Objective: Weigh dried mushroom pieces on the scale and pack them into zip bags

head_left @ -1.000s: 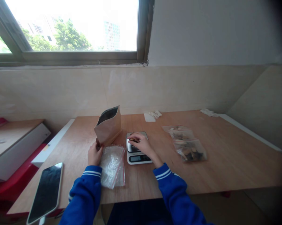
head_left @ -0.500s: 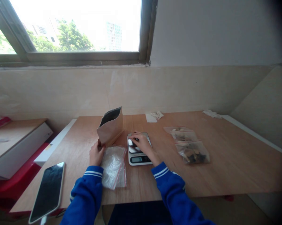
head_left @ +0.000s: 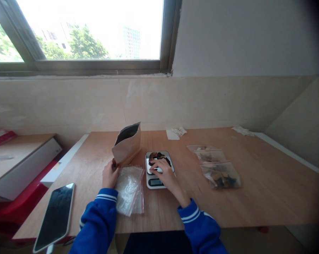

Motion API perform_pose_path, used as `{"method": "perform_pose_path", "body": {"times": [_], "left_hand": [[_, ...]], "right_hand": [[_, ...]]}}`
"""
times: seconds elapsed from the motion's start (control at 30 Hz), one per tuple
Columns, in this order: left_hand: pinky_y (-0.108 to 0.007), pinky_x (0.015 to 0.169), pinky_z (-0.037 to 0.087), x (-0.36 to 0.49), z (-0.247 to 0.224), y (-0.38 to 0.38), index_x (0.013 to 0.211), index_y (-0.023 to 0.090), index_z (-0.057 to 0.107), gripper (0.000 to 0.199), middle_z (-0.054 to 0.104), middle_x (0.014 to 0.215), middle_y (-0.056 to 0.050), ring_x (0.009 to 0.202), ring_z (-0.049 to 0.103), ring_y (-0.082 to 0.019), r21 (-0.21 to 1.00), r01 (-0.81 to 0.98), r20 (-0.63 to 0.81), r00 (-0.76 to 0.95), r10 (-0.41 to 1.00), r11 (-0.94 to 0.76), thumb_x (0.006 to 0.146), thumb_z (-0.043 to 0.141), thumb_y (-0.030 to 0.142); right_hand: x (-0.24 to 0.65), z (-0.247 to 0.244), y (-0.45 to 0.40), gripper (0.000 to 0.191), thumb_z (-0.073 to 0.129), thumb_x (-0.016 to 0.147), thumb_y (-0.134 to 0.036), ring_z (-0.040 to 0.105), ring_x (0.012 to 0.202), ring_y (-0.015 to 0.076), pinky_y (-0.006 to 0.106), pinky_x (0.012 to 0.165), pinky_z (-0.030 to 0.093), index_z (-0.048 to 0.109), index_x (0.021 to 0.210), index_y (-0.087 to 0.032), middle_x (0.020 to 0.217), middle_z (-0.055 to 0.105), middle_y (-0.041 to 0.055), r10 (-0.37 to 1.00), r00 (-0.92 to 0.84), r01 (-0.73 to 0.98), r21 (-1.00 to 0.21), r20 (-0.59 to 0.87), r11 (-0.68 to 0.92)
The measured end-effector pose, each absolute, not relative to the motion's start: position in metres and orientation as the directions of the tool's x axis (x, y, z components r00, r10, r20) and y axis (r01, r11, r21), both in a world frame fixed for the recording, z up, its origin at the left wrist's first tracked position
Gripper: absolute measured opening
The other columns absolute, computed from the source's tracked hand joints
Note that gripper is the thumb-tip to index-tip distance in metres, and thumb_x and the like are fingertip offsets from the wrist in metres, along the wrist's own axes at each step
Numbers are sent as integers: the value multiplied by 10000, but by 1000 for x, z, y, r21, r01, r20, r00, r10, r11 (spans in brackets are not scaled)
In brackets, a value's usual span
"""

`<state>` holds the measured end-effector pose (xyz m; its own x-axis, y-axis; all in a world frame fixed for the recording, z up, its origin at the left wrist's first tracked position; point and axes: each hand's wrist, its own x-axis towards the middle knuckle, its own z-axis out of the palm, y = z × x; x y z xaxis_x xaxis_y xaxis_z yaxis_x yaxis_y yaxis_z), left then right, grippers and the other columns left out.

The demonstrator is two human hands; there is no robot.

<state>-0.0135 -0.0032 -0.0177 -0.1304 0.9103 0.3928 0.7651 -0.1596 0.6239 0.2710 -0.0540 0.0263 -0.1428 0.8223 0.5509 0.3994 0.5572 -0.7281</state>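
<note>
A white digital scale [head_left: 149, 181] lies mid-table, with dark brown dried pieces [head_left: 154, 156] on its mirrored plate. Over the plate's front part is my right hand [head_left: 166, 173], fingers bent and apart, with nothing visible between them. My left hand [head_left: 111, 174] is closed at the lower left corner of an upright, open-topped brown paper pouch [head_left: 126, 146]; what the fingertips hold is too small to make out. Beside that hand, clear zip bags [head_left: 129, 188] with red edges lie stacked.
Filled zip bags [head_left: 223, 176] lie on the right of the table [head_left: 196, 201]. A tablet [head_left: 55, 215] with a white cable lies at the front left. Crumpled tissue [head_left: 179, 132] sits at the back edge, under the window.
My right hand has drawn back towards the front of the scale, and dark dried pieces now show on the plate. My left hand stays by the pouch. The view has shifted slightly.
</note>
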Motion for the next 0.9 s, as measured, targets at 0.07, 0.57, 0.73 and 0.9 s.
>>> {"method": "perform_pose_path", "body": {"times": [0.07, 0.57, 0.73, 0.9], "left_hand": [[-372, 780, 475, -14, -18, -3, 984, 162, 612, 334, 684, 942, -111, 879, 623, -268, 615, 772, 399, -128, 908, -162, 783, 497, 404], [-348, 769, 466, -14, -19, -3, 990, 154, 611, 334, 679, 941, -103, 870, 616, -255, 594, 786, 406, -105, 908, -175, 789, 485, 389], [-356, 794, 468, -13, -19, -3, 986, 161, 617, 325, 681, 947, -93, 890, 611, -255, 616, 765, 412, -111, 904, -187, 780, 495, 382], [-402, 876, 457, -12, -18, -5, 1032, 166, 617, 341, 682, 1000, -90, 954, 601, -268, 655, 730, 411, -125, 903, -197, 738, 519, 308]], "right_hand": [[273, 24, -55, 91, 589, 850, -194, 570, 939, 217, 384, 866, 463, 653, 789, -215, 902, 602, 53, 792, -171, 451, -668, 586, 591], [290, 13, -48, 239, 514, 871, -99, 566, 999, 224, 411, 886, 480, 677, 986, -230, 987, 640, 61, 767, -354, 549, -545, 535, 634], [288, 53, -56, 254, 464, 903, -121, 573, 991, 213, 395, 880, 485, 672, 1015, -213, 1002, 642, 77, 771, -297, 523, -579, 564, 625], [276, 121, -63, 301, 394, 928, -124, 578, 1030, 172, 333, 919, 470, 636, 1075, -227, 1044, 629, 54, 702, -174, 387, -607, 691, 694]]}}
